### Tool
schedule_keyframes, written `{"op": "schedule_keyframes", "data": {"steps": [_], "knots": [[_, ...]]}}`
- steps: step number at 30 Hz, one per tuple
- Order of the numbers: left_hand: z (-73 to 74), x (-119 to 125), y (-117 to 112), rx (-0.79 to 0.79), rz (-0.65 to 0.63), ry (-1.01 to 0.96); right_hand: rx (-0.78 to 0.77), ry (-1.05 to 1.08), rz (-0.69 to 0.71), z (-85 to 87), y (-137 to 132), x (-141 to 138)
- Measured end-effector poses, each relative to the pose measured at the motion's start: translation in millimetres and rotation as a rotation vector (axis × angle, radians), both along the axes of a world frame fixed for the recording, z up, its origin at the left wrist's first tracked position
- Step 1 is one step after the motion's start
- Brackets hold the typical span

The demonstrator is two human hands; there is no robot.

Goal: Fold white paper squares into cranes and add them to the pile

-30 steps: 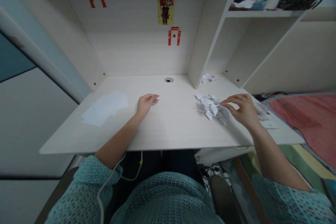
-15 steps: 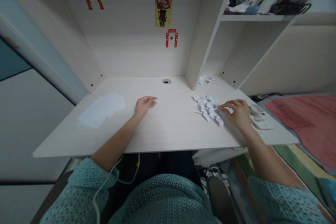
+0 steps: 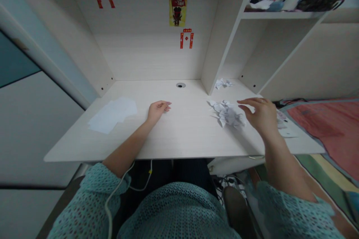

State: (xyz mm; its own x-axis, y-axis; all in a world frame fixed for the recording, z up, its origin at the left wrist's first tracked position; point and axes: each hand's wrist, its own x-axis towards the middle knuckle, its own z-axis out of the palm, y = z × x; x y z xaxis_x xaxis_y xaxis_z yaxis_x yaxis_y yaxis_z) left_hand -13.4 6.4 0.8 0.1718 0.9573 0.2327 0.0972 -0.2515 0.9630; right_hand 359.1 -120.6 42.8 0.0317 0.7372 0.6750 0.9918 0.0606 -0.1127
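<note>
My left hand rests on the desk with its fingers curled together, and no object shows in it. Off to its left lies a spread of flat white paper sheets. On the right, my right hand hovers above the desk, thumb and forefinger apart, holding nothing. Just left of those fingertips is a heap of folded or crumpled white paper pieces. A smaller cluster of crumpled paper sits farther back, by the shelf's upright panel.
Behind my right hand a pale flat object lies partly hidden on the white desk. A shelf holding bags overhangs the right side. A white cable hangs by my left sleeve. Red bedding lies at right.
My right hand has lifted away from the paper heap and its fingers have parted. The heap's right side looks fuller. My left hand keeps its pose; the whole view has shifted slightly.
</note>
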Motion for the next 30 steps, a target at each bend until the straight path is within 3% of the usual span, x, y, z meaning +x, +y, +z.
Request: {"op": "schedule_keyframes", "data": {"steps": [2, 5, 9, 11, 14, 17, 20, 25, 27, 30], "knots": [[-1.1, -0.3, 0.5, 0.000, -0.004, 0.000, 0.061, 0.016, -0.009, 16.9, 6.3, -17.7], [-2.8, -0.8, 2.5, 0.004, -0.014, 0.002, 0.084, 0.039, 0.097, 37.7, 20.6, -48.8], [-4.2, -0.8, 4.4, 0.025, 0.001, 0.014, 0.003, 0.069, 0.218, 46.4, 45.2, -110.1], [-3.8, -1.3, 3.8, 0.044, 0.037, 0.049, -0.094, 0.050, 0.286, 36.3, 59.7, -147.3], [-1.8, -4.2, 1.3, 0.078, 0.123, 0.193, -0.270, 0.054, 0.362, 3.8, 80.4, -195.9], [0.3, -7.4, -2.4, 0.135, 0.193, 0.388, -0.328, 0.094, 0.392, -32.0, 92.8, -220.4], [2.3, -7.6, -6.6, 0.217, 0.205, 0.553, -0.317, 0.094, 0.464, -54.1, 95.2, -222.3], [18.6, -16.4, -5.8, 0.415, 0.167, 0.901, -0.336, 0.117, 0.501, -63.3, 95.8, -215.7], [31.0, -32.0, -0.3, 0.382, 0.244, 0.991, -0.330, 0.124, 0.508, -64.2, 97.7, -215.5], [47.8, -68.2, 9.9, 0.204, 0.401, 1.119, -0.328, 0.130, 0.520, -65.0, 100.0, -215.8]]}}
